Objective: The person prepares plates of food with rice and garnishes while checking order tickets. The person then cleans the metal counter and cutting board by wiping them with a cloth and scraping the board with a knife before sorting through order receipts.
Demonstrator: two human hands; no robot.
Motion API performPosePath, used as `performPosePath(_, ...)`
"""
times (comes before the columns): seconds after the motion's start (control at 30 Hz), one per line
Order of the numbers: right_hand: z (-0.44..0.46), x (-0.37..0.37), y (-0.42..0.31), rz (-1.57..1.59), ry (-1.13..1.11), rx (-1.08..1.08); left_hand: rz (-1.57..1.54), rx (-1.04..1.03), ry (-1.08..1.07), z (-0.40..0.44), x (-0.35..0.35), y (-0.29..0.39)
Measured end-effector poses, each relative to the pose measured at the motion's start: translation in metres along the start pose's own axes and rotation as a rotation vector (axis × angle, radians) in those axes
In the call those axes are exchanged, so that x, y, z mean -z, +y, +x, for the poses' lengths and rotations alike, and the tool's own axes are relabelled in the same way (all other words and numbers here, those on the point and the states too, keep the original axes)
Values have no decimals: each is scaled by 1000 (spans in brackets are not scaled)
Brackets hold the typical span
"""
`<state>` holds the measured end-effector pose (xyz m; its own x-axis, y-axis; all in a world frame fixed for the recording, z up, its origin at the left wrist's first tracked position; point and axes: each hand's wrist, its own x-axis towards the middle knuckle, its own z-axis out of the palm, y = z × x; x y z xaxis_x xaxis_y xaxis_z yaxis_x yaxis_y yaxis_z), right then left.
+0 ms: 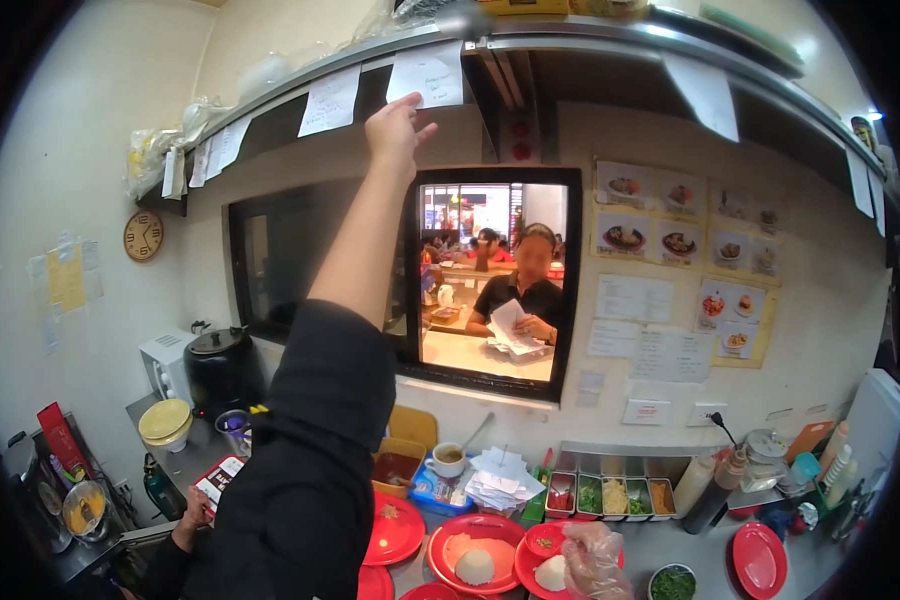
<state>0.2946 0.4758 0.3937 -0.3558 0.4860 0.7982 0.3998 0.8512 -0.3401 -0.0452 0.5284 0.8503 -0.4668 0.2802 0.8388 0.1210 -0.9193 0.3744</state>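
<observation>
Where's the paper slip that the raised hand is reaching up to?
In the head view, the paper slip hangs from the shelf at the top, left of centre, with the raised bare hand at its lower edge and another slip to its left.

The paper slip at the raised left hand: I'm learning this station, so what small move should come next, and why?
Probably close the left hand on the slip's lower edge and ease it down: the fingertips are already there, and this bare hand seems better suited to paper than the gloved right hand, low beside the white mound.
</observation>
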Motion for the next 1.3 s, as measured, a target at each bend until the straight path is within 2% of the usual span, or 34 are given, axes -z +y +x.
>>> performPosePath(0.2, -59, 41, -3, -188, -8, -256, -86, 36, 32, 12, 2, -11)
performPosePath(0.33, -82, 52, -3, -197, 61, -320, -138, 34, 66, 13, 3, -15)
performPosePath(0.4, -97, 56, 5, -315, 29, -364, -142, 28, 69, 13, 2, -17)
performPosePath(0.53, -113, 56, 12, -345, -12, -493, -135, 6, 80, 12, 1, -19)
performPosePath(0.67, -109, 52, 7, -352, 4, -462, -120, -2, 79, 12, 2, -20)
performPosePath(0.73, -101, 47, 0, -50, 119, -733, -114, -1, 74, 13, 3, -21)
performPosePath(0.87, -98, 46, 0, -183, 53, -587, -127, -3, 80, 12, 4, -23)
performPosePath(0.93, -100, 42, 3, -158, 120, -511, -127, -2, 70, 13, 4, -23)
performPosePath(0.97, -100, 43, 3, -158, 116, -510, -125, -1, 73, 13, 5, -23)
performPosePath(1.03, -99, 48, 1, -206, -26, -636, -118, -6, 63, 13, 4, -23)
performPosePath(1.3, -107, 42, 13, -283, 1, -481, -114, -3, 29, 7, 5, -22)
